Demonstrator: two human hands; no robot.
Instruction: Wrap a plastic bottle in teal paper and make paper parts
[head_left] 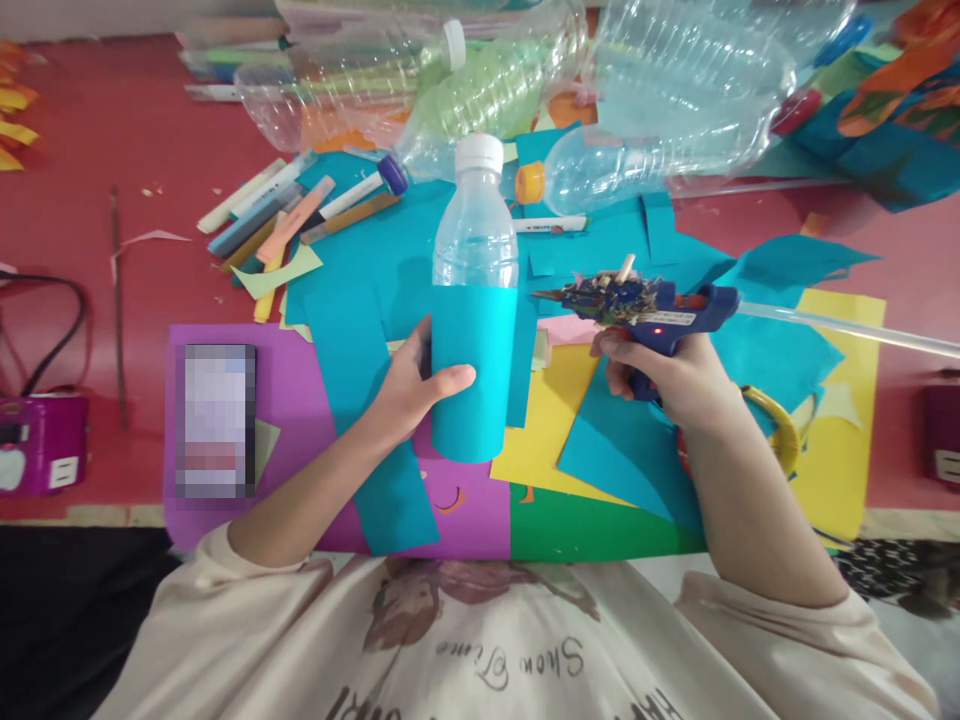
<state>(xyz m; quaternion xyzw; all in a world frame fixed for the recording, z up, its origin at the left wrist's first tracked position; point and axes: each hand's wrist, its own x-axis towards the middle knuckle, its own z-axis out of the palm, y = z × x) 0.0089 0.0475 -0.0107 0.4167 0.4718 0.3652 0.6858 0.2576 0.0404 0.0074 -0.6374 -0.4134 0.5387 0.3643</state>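
A bottle (475, 325) wrapped in blue paper stands upright, white cap up, in the left hand (416, 385), whose thumb presses its front while the fingers curl behind it, the forearm slanting up from the lower left. Right of that hand and beyond the bottle, the right hand (660, 375) is closed around the handle of a glue gun (645, 310), nozzle pointing at the bottle, forearm angled inward. A phone (217, 420) lies left of the left hand, markers (277, 220) beyond it, and clear bottles (495, 80) crowd the area farther ahead of both hands.
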